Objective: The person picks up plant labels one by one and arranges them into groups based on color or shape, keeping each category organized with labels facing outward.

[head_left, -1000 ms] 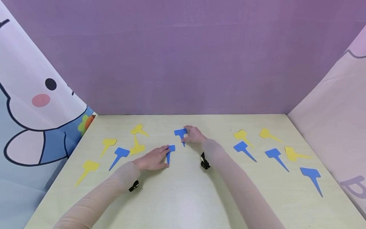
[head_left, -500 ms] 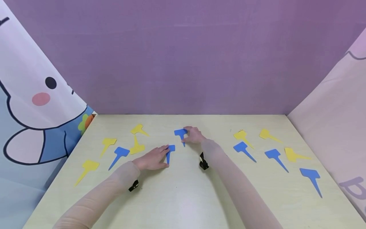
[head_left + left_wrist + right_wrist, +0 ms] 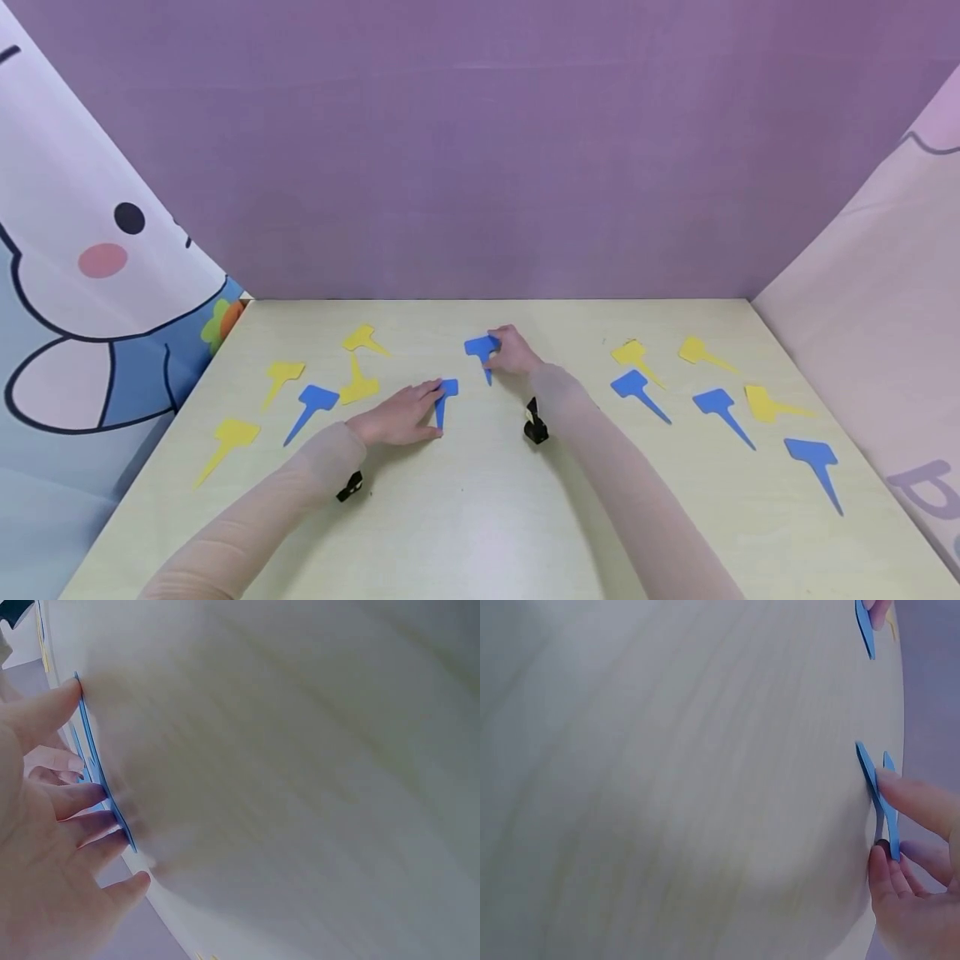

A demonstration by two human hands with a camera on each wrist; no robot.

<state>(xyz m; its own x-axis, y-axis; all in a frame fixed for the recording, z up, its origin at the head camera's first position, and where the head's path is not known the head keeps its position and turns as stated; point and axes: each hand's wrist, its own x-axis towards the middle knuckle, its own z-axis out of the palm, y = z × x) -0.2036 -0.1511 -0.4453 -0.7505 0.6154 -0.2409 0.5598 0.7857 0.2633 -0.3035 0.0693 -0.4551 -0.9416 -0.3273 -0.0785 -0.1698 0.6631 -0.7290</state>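
Left of centre in the head view, the left hand (image 3: 401, 417) grips one blue tag (image 3: 447, 390) between thumb and fingers, along the hand's right edge. Near centre, slightly higher, a second blue tag (image 3: 478, 346) juts leftward from the right hand (image 3: 513, 351), which pinches it. Further right, a third blue tag (image 3: 631, 384) lies well apart.

It's bright and even in here, the light seemingly from overhead, laying a whitish glare on the near middle of the tabletop (image 3: 487, 525) and soft grey shadows along the inner sides of the left sleeve (image 3: 251, 517) and right sleeve (image 3: 633, 475). Both wrist views look dimmer and hazier, the tabletop's grain smeared and washed out, with a blurry shadow beside the left hand (image 3: 49, 832). In the right wrist view, the tabletop's edge bows, distorted.
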